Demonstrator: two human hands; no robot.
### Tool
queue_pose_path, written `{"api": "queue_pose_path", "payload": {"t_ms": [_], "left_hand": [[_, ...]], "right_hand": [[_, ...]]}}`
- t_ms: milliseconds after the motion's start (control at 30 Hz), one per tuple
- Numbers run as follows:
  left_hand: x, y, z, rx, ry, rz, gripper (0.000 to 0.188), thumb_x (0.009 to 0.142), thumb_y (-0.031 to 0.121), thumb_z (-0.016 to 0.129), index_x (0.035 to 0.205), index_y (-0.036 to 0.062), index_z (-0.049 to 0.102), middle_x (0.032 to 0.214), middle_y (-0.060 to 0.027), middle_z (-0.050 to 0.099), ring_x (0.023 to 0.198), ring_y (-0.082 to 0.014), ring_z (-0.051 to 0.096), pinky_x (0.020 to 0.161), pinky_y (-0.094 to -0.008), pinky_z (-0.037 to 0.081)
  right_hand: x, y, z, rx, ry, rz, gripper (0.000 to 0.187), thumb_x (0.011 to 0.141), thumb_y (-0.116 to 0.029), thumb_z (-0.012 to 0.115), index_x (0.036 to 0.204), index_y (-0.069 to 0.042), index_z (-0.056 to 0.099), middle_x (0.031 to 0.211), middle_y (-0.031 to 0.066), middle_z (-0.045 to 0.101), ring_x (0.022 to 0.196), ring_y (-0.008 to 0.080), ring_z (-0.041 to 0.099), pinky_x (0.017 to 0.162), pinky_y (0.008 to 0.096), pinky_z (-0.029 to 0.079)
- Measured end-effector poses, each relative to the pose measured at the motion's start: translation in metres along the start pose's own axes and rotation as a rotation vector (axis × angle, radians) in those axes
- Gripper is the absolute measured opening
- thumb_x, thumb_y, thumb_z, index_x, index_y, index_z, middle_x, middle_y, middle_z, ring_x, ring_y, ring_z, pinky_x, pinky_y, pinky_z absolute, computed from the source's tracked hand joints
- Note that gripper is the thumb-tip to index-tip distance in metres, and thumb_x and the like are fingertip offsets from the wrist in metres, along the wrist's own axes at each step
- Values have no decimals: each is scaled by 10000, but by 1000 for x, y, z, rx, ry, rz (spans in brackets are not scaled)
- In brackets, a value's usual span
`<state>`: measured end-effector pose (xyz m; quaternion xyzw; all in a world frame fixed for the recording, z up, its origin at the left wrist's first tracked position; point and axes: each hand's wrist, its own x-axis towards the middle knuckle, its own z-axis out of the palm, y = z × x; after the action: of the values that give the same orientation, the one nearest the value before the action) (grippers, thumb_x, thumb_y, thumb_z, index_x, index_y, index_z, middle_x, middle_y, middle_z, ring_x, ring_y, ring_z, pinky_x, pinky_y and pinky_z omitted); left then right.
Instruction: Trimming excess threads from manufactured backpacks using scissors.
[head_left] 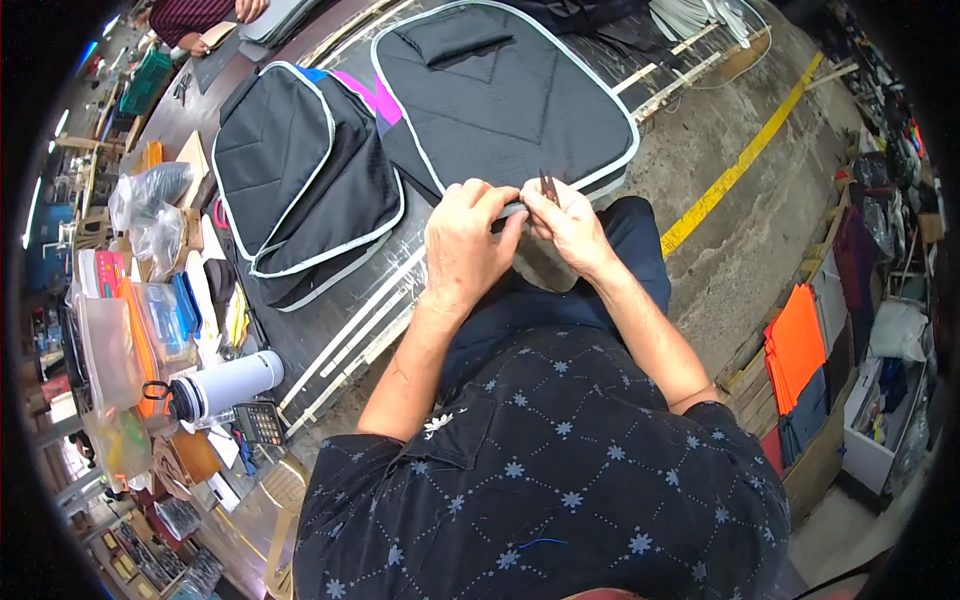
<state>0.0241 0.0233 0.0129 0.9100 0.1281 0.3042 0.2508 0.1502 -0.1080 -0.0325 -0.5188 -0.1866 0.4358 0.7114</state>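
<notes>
My left hand (465, 245) and my right hand (570, 230) meet over my lap, at the near edge of a large black quilted fabric piece (490, 100) with pale grey piping. The left fingertips are pinched together; a bit of something greyish shows there, too small to name. Closed in my right hand are dark thread snips (548, 187), their two pointed tips sticking up past the fingers. A second black fabric piece (275, 165), bulkier and also edged in pale piping, lies to the left on the dark table (390, 290).
Left on the table stand a white bottle (235, 385), a calculator (260, 424) and clear plastic bags (155, 205). Another person's hand (250, 8) is at the far left. A yellow line (740, 165) crosses the floor at right, beside orange sheets (795, 345) and a white bin (868, 455).
</notes>
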Motion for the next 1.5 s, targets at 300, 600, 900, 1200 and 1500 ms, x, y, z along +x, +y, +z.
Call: {"api": "queue_pose_path", "payload": {"t_ms": [300,600,900,1200,1500], "left_hand": [[-2,-7,6,8,-65,-138,105,841,231,863,870,138,822,825,-45,689,808,-271,716,691,-443,491],[-3,-20,-5,-198,-236,-413,190,1001,202,745,1015,16,781,830,-128,751,714,-220,719,686,-364,554],[-5,-24,-3,-344,-294,-546,233,1056,206,708,1034,-21,752,810,-34,748,734,-85,650,685,-302,535],[-7,-22,-2,-353,-265,-525,223,1051,202,720,1035,-17,756,784,-25,733,702,-73,626,655,-296,519],[-9,-23,1,-335,-243,-501,200,1047,181,729,1030,-16,754,784,-28,734,717,-78,632,670,-293,521]], "right_hand": [[-6,13,4,-297,58,-213,260,1121,-254,668,1138,5,676,963,-16,676,920,76,607,830,273,511],[-35,-25,4,-817,198,-342,253,1019,-190,788,1186,-15,712,986,80,787,842,110,702,728,336,546],[-36,-36,15,-1138,164,-394,219,946,-203,833,1025,-33,720,854,137,775,730,318,766,659,401,580],[-32,-36,21,-1239,153,-352,237,935,-232,838,968,-48,692,809,136,769,737,348,769,653,437,590],[-37,-30,23,-1289,161,-536,184,929,-204,835,985,-81,710,793,103,758,729,320,768,632,423,583]]}}
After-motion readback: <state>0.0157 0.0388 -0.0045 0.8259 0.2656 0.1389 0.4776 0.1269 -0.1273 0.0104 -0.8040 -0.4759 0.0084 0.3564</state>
